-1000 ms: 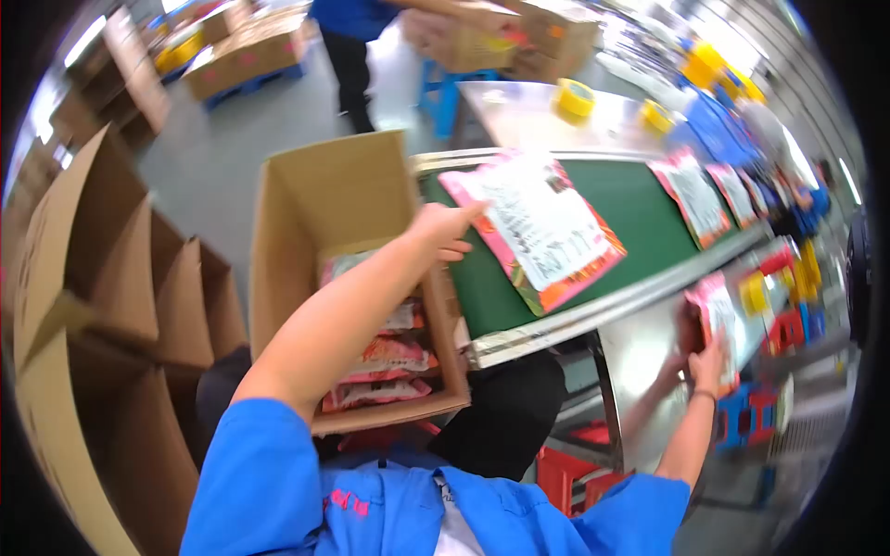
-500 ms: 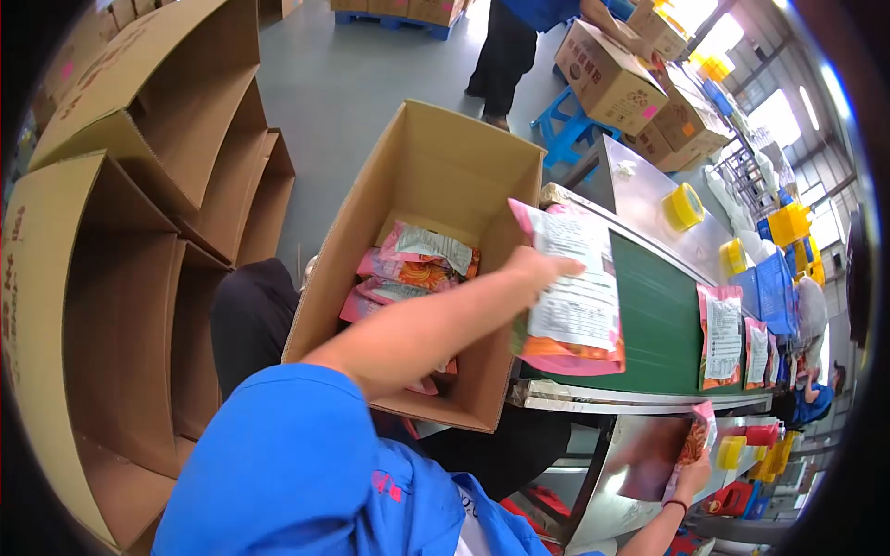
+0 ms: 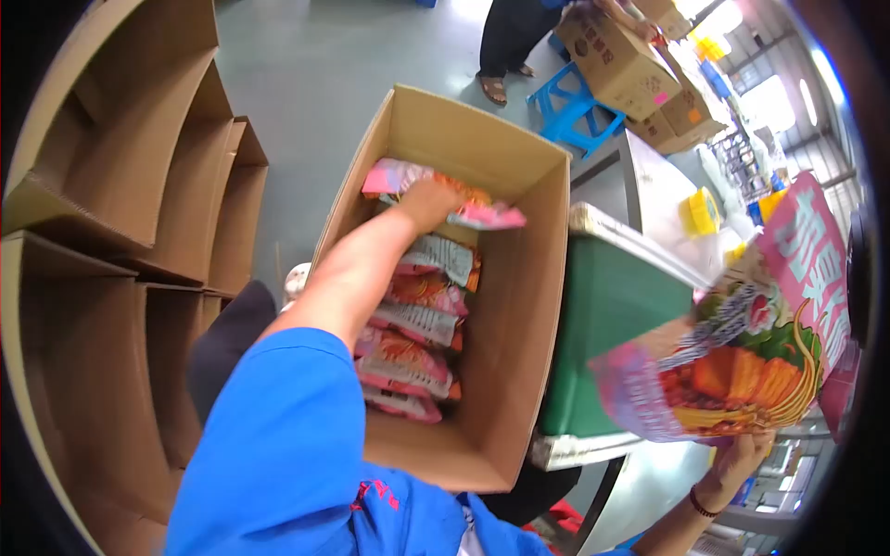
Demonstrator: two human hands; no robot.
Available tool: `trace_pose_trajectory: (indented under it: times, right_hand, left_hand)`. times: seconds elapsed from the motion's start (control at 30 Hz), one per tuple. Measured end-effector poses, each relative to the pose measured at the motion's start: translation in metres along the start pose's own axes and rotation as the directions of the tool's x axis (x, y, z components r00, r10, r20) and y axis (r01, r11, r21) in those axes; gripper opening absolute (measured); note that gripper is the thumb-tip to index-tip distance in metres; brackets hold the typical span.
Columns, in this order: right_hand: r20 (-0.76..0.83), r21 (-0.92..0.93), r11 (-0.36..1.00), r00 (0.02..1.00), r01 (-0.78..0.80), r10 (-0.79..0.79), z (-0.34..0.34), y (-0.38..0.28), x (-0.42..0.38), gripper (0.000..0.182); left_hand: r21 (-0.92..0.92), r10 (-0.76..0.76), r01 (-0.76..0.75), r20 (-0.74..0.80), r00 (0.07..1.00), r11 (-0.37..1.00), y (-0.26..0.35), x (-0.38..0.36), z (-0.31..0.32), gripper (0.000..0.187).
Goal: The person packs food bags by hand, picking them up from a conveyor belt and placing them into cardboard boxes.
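My left hand (image 3: 431, 206) is down inside the open cardboard box (image 3: 482, 422), closed around a pink noodle pouch (image 3: 487, 215) near the far wall. Below it, several similar pink pouches (image 3: 408, 357) stand packed in a row on the box floor. To the right, my right hand (image 3: 744, 454) grips the lower edge of a large pink noodle pouch (image 3: 742, 361). This pouch is raised close to the camera, its printed front with noodles and greens facing me, and it covers much of the belt.
A green conveyor belt (image 3: 603, 306) runs right of the box. Stacked open cartons (image 3: 83, 343) stand at the left. Beyond are a blue stool (image 3: 575, 111), a closed carton (image 3: 616, 65), a yellow tape roll (image 3: 700, 213) on a metal table, and another person's legs (image 3: 505, 46).
My left hand has carried its pouch from above the belt into the box's far end. My right hand has lifted its pouch up toward the camera. The view has shifted slightly.
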State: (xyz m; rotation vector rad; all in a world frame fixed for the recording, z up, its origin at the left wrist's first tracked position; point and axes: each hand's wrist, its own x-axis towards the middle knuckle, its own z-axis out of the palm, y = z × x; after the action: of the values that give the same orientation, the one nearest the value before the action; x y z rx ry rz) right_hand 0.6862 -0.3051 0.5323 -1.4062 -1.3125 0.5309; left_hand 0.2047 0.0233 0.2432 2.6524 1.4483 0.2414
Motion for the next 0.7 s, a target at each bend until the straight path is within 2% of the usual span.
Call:
trace_pose_trajectory:
  times: [0.03,0.07,0.1,0.13,0.17,0.2,0.27,0.33,0.37,0.4,0.43,0.47,0.5,0.53,0.57,0.6,0.63,0.67,0.7]
  right_hand:
    - [0.032,-0.102,0.994,0.998,0.049,-0.046,0.032,-0.001,0.019,0.051]
    - [0.064,-0.2,0.974,0.994,0.103,-0.092,0.065,-0.003,0.039,0.052]
    - [0.195,-0.213,0.969,0.977,0.122,-0.08,0.108,-0.006,0.059,0.052]
    - [0.325,-0.22,0.965,0.943,0.143,-0.066,0.152,-0.009,0.079,0.052]
    - [0.447,-0.221,0.961,0.893,0.166,-0.051,0.196,-0.013,0.099,0.052]
    - [0.538,-0.256,0.947,0.843,0.192,-0.026,0.234,-0.013,0.114,0.044]
    - [0.718,-0.362,0.872,0.695,0.329,0.036,0.315,-0.018,0.145,0.028]
    - [0.84,-0.4,0.778,0.533,0.485,0.1,0.392,-0.005,0.169,0.015]
    - [0.882,-0.24,0.763,0.463,0.6,-0.086,0.418,0.034,0.182,0.017]
    - [0.906,-0.233,0.702,0.413,0.673,-0.096,0.447,0.053,0.191,0.021]
    - [0.908,-0.181,0.701,0.392,0.69,-0.151,0.471,0.076,0.189,0.03]
    - [0.917,-0.278,0.522,0.384,0.807,-0.106,0.492,0.106,0.187,0.027]
    - [0.908,-0.418,0.257,0.4,0.871,0.122,0.52,0.145,0.177,0.033]
    - [0.881,-0.472,0.176,0.456,0.864,0.125,0.539,0.18,0.157,0.037]
    - [0.865,-0.502,0.193,0.492,0.843,0.1,0.557,0.235,0.138,0.042]
    - [0.826,-0.563,0.313,0.52,0.765,0.217,0.567,0.247,0.116,0.049]
    - [0.767,-0.641,0.4,0.523,0.655,0.373,0.579,0.295,0.091,0.059]
    - [0.696,-0.715,0.397,0.527,0.576,0.488,0.579,0.306,0.064,0.065]
    - [0.653,-0.757,0.313,0.648,0.573,0.393,0.577,0.309,0.039,0.067]
  left_hand:
    - [0.03,0.026,-0.028,0.067,0.997,0.999,-0.008,0.009,0.026,0.021]
    - [0.063,-0.022,0.017,0.081,0.996,0.998,-0.013,0.017,0.05,0.023]
    - [0.092,-0.074,0.065,0.098,0.992,0.994,-0.017,0.024,0.077,0.026]
    - [-0.032,-0.011,0.006,-0.182,0.983,0.999,-0.032,0.025,0.123,0.027]
    - [-0.033,-0.146,0.144,-0.103,0.984,0.989,-0.037,0.026,0.15,0.032]
    - [-0.05,-0.228,0.226,-0.038,0.973,0.973,-0.039,0.024,0.173,0.032]
    - [-0.081,-0.315,0.33,0.158,0.936,0.941,-0.034,0.02,0.2,0.033]
    - [-0.077,-0.314,0.362,0.358,0.88,0.929,-0.031,0.009,0.205,0.033]
    - [-0.066,-0.286,0.346,0.434,0.854,0.936,-0.029,0.006,0.202,0.033]
    - [-0.046,-0.245,0.308,0.499,0.831,0.95,-0.03,0.006,0.196,0.033]
    - [-0.025,-0.21,0.267,0.551,0.808,0.963,-0.029,0.004,0.191,0.034]
    - [-0.008,-0.175,0.22,0.582,0.794,0.975,-0.029,0.004,0.189,0.034]
    - [0.01,-0.158,0.191,0.6,0.784,0.982,-0.025,0.002,0.187,0.034]
    - [0.016,-0.163,0.192,0.602,0.782,0.981,-0.024,-0.001,0.188,0.034]
    - [-0.019,-0.229,0.295,0.583,0.779,0.955,-0.023,-0.004,0.196,0.034]
    - [-0.059,-0.294,0.392,0.562,0.773,0.918,-0.022,-0.007,0.204,0.034]
    - [-0.154,-0.435,0.586,0.527,0.73,0.796,-0.019,-0.009,0.209,0.033]
    - [-0.155,-0.428,0.575,0.521,0.739,0.803,-0.019,-0.013,0.208,0.033]
    - [-0.153,-0.474,0.569,0.404,0.782,0.808,-0.014,-0.021,0.21,0.032]
